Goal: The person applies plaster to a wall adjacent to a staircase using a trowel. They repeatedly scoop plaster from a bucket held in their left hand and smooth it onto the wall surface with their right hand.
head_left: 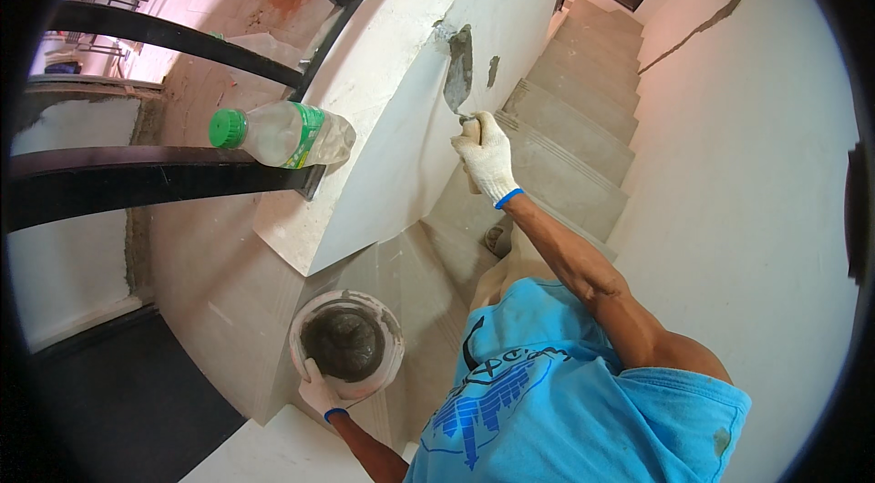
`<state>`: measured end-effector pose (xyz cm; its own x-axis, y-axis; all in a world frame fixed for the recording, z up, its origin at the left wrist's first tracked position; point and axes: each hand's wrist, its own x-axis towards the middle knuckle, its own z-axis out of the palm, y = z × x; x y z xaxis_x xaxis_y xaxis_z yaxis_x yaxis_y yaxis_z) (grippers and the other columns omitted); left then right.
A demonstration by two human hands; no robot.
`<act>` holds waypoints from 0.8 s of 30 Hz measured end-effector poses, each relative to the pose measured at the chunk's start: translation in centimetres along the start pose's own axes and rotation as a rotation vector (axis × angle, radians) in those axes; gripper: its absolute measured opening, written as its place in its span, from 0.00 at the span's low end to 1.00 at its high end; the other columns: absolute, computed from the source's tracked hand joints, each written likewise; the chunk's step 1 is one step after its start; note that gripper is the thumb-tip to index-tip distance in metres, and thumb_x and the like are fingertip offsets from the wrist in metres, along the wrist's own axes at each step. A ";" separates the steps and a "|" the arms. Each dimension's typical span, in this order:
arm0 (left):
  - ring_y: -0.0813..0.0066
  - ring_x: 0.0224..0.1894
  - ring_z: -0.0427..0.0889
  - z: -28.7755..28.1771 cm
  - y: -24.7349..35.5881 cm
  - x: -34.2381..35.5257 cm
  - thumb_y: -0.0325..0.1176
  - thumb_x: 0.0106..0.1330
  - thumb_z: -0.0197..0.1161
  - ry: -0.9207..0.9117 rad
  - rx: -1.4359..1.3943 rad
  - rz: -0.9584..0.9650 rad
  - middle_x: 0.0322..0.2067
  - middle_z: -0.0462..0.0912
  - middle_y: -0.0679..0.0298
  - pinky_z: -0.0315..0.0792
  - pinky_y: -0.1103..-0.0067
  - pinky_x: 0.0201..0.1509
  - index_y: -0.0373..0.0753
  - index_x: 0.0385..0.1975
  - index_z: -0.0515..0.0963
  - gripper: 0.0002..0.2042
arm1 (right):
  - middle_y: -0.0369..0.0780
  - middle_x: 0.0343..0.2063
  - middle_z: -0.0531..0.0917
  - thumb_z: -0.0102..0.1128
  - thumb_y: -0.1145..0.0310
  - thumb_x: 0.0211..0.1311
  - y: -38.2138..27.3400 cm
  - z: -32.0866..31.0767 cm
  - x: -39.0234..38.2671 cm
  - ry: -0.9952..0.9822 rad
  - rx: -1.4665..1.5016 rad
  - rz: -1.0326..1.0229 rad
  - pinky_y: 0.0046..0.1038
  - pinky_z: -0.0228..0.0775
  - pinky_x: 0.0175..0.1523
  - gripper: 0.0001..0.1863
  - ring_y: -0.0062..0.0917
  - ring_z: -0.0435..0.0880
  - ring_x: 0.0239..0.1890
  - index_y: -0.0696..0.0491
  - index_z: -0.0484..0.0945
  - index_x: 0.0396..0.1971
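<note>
My right hand [488,155], in a white knit glove with a blue cuff, is closed round the handle of a trowel [458,77]. The trowel's grey, leaf-shaped blade points up against the white side wall [401,141] of the stairs. Just right of the blade, a small grey patch of mortar [493,71] marks the wall. Low on the left, my gloved left hand [319,389] grips the rim of a round bucket [396,337], fingers reaching over its edge. Wet grey mortar [344,342] lies inside the bucket.
A clear plastic bottle [278,133] with a green cap lies on its side across the black metal railing [173,175] and the ledge. Concrete stairs [583,96] climb away to the upper right. A filled grey crack [693,34] runs along the right wall [747,182].
</note>
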<state>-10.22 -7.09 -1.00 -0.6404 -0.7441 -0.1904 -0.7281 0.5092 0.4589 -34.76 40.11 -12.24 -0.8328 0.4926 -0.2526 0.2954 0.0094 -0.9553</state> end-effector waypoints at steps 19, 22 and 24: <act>0.57 0.38 0.86 0.0 0.4 0.1 0.53 0.71 0.62 -0.022 -0.030 0.006 0.38 0.88 0.43 0.76 0.64 0.47 0.18 0.46 0.82 0.33 | 0.55 0.34 0.86 0.71 0.58 0.56 -3.1 3.8 -1.0 0.097 -0.260 -0.026 0.46 0.78 0.46 0.31 0.52 0.87 0.40 0.57 0.73 0.57; 0.57 0.38 0.86 0.1 0.1 0.2 0.53 0.71 0.62 -0.027 -0.061 0.003 0.38 0.88 0.43 0.76 0.65 0.47 0.18 0.47 0.82 0.32 | 0.55 0.37 0.85 0.70 0.60 0.57 -3.6 4.8 -1.3 0.083 -0.240 -0.028 0.48 0.76 0.48 0.31 0.54 0.86 0.42 0.57 0.70 0.57; 0.57 0.38 0.86 0.1 0.1 0.2 0.53 0.71 0.62 -0.022 -0.046 0.005 0.38 0.88 0.44 0.77 0.65 0.47 0.18 0.47 0.82 0.32 | 0.55 0.38 0.84 0.70 0.61 0.57 -4.2 5.3 -1.6 0.084 -0.229 -0.022 0.48 0.76 0.48 0.30 0.54 0.85 0.42 0.56 0.69 0.56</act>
<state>-10.42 -7.17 -1.07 -0.6496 -0.7315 -0.2072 -0.7133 0.4921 0.4990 -37.17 34.71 -8.67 -0.8014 0.5603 -0.2092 0.3838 0.2135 -0.8984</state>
